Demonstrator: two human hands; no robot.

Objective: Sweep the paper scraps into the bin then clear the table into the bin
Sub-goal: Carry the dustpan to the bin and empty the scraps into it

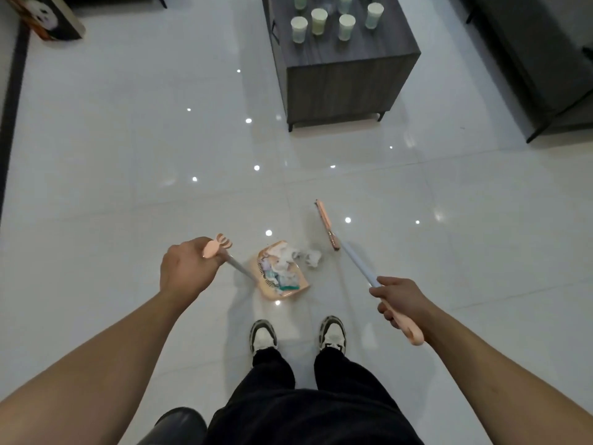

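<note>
Left hand [184, 268] on dustpan [282, 271] handle, right hand [399, 300] on broom [327, 224].

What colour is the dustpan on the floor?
Peach-pink dustpan, seen in the head view, the only one.

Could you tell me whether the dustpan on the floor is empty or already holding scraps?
Holding scraps. The dustpan has crumpled paper piled inside, and a couple of paper scraps lie on the floor at its mouth.

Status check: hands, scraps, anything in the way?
Left hand grips dustpan handle; right hand grips broom. Scraps partly in pan. Nothing blocking.
</note>
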